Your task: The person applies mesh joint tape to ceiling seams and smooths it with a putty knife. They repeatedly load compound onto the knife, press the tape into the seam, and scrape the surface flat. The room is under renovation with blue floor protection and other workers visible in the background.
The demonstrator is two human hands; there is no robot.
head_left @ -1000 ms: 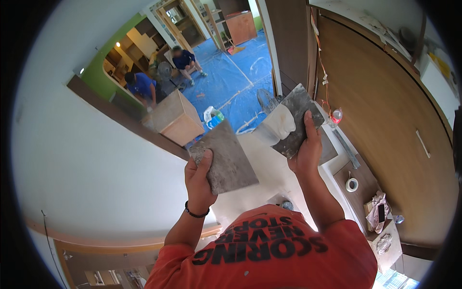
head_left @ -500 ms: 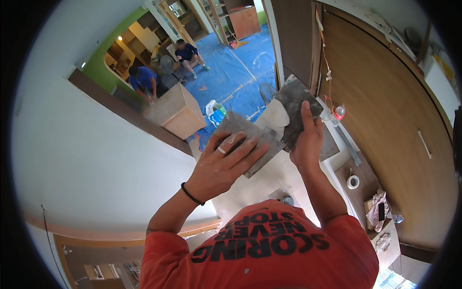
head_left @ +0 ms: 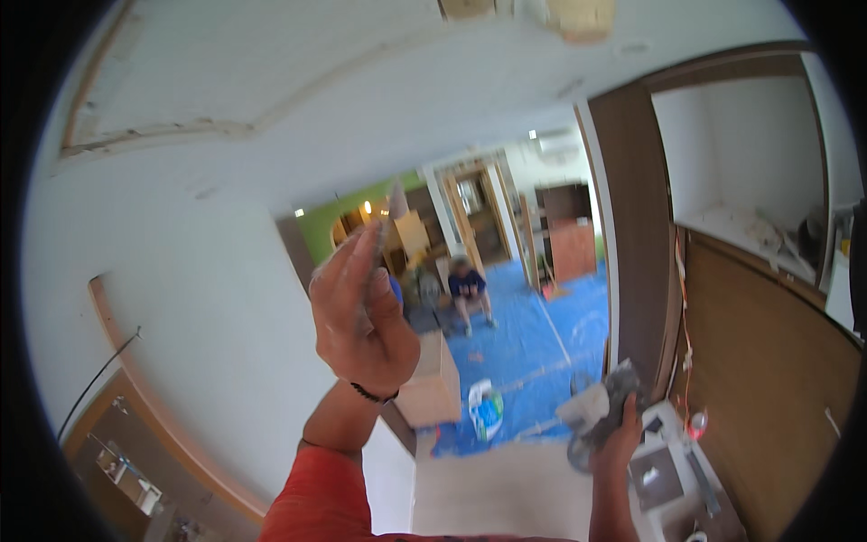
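Observation:
Raised in front of me at the left, my left hand [head_left: 361, 316] grips a thin grey putty scraper [head_left: 397, 199], seen nearly edge-on. Its fingers are pressed along the blade, close below the white ceiling. Lower right, my right hand [head_left: 619, 435] holds a second flat grey plate, a putty board [head_left: 623, 383], with its thumb on the face. A lump of off-white putty [head_left: 587, 406] lies on that board. The two tools are well apart. Motion blurs both hands somewhat.
A white wall [head_left: 217, 343] runs along my left. Beyond the opening, blue sheeting [head_left: 533, 316] covers the floor, with a pale wooden box [head_left: 433, 379], a white-and-green bag [head_left: 485, 411] and a seated person [head_left: 467, 287]. A brown cabinet [head_left: 759, 352] stands at right.
My view has tilted up toward the ceiling. The left hand has lifted its scraper away from the putty board, up and left. The right hand with the board now sits lower in view.

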